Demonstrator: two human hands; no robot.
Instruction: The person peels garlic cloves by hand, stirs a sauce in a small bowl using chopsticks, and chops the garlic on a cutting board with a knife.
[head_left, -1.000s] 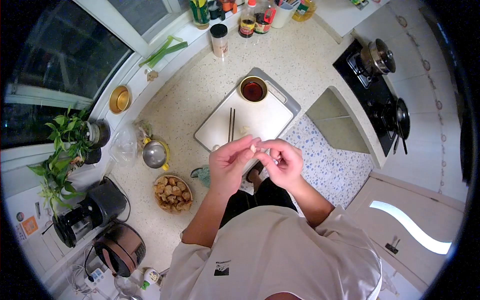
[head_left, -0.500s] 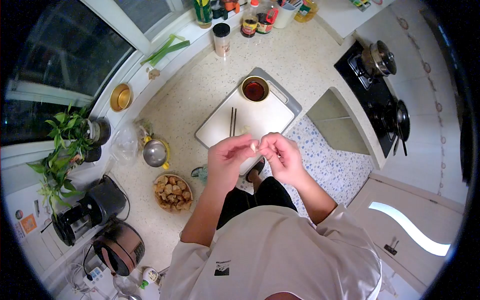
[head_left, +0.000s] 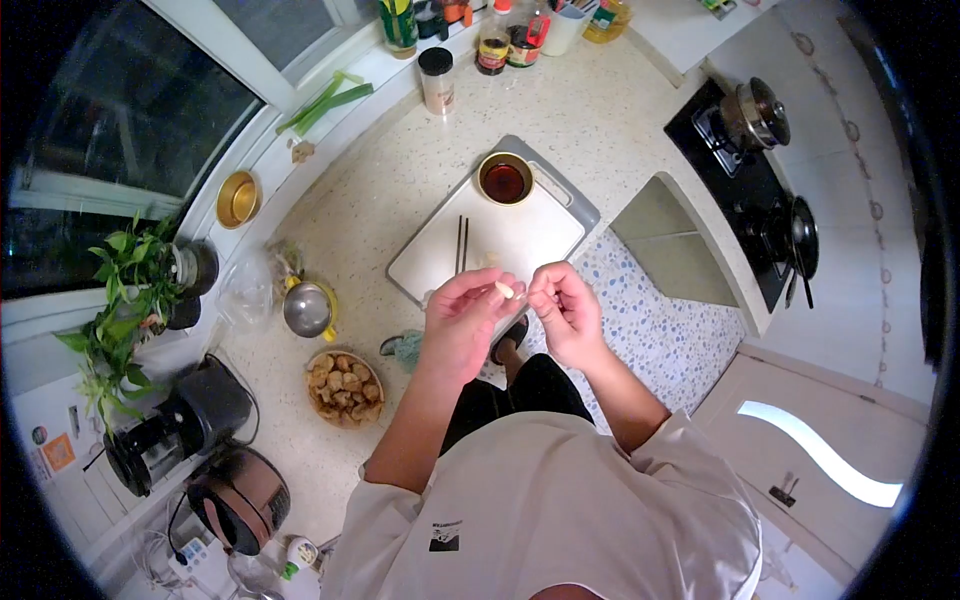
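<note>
My left hand pinches a small pale garlic clove between thumb and fingers. Close on its right, the fingers of my right hand are drawn together; what they hold, if anything, is too small to make out. Both hands hover over the near edge of a white cutting board with a grey border. A pair of dark chopsticks lies on the board, along with pale bits partly behind my hands. At its far end stands a gold-coloured bowl of dark liquid.
Left on the counter are a bowl of brown chunks, a metal bowl and a clear plastic bag. Sauce bottles and a black-lidded jar stand at the back. A stove holding pans is at right.
My hands have parted slightly, and the clove now shows more clearly in my left fingers. The view has shifted a little.
</note>
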